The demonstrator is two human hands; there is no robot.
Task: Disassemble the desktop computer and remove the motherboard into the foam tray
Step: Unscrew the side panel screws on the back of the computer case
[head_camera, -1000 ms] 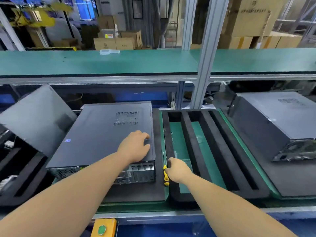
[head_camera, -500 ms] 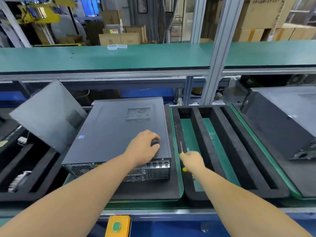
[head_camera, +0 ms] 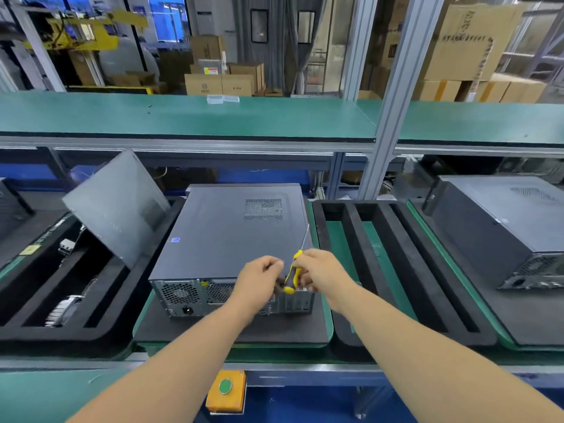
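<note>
Both-handed, screwdriver (head_camera: 292,274) sits gripped between fingers (head_camera: 300,277) above computer (head_camera: 232,236).

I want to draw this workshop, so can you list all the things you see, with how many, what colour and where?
Dark grey metal computer case: one, middle, on a black mat.
Black foam tray with long slots: one, right of the case.
Second dark grey computer case: one, far right.
Grey metal side panel: one, leaning, left.
Yellow-and-black screwdriver: one, in the right hand.
Brown cardboard boxes: several, behind the green shelf.
Orange box with green button: one, bottom edge.
Left hand, right hand: two, over the case's near edge.
</note>
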